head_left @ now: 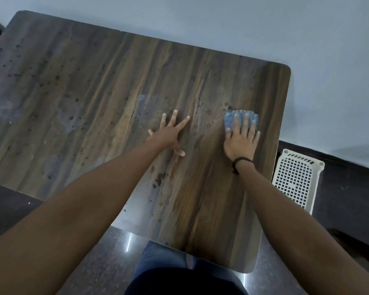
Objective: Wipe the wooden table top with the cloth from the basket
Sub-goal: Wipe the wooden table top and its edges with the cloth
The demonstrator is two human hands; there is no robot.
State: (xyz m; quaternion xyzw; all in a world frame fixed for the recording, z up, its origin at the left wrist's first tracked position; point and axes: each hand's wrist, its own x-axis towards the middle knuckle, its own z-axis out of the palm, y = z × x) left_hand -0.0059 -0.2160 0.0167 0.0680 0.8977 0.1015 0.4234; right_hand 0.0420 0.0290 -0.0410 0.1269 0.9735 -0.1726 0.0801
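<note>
A folded blue cloth (230, 120) lies on the wooden table top (94, 99), toward its right side. My right hand (241, 141) presses flat on the cloth with straight fingers; most of the cloth is hidden under them. To the left of it, my left hand (168, 135) rests on the bare wood with fingers spread wide. Dark spots and droplets speckle the left and middle of the table top. The white plastic basket (296, 179) stands on the floor just past the table's right edge.
A pale wall runs behind the table's far edge. Dark glossy floor shows in front and to the right. My legs in blue trousers (168, 265) stand at the table's near corner. A dark object pokes in at the top left corner.
</note>
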